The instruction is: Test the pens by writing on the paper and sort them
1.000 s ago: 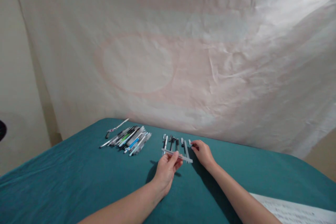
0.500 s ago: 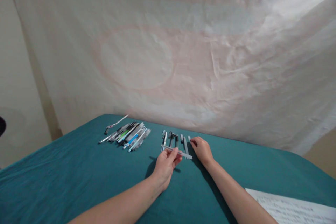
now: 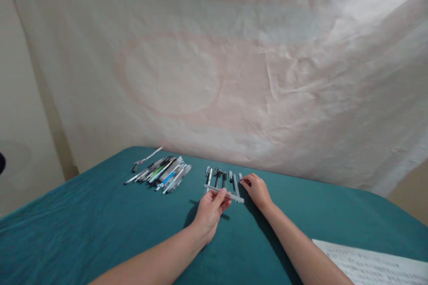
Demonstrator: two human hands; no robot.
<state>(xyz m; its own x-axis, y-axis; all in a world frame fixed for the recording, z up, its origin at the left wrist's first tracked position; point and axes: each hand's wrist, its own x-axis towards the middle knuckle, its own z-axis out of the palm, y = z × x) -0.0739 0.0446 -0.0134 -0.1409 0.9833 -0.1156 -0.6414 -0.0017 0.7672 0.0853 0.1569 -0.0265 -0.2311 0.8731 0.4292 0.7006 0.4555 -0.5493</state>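
Pinched between the thumb and fingers of my left hand [image 3: 211, 210] is a pale, slim pen [image 3: 236, 197], held slantwise above the cloth. Behind it several pens with separate caps lie in a row, among them a white pen [image 3: 209, 177], a dark pen [image 3: 224, 180] and a grey pen [image 3: 236, 185]. At the row's right end the fingertips of my right hand [image 3: 257, 190] close on a small clear pen cap [image 3: 240, 176] that rests on the cloth. My left fingers partly hide the near ends of the row.
A heap of pens [image 3: 163, 173], mostly grey, black and white with some green and blue, lies to the left. Beyond it is a thin white and dark item [image 3: 147, 159]. A written sheet of paper [image 3: 368, 262] lies at the lower right on the green cloth [image 3: 117, 231].
Both hands stay almost in place. The right fingertips have shifted slightly at the small cap, and the view has moved a little.
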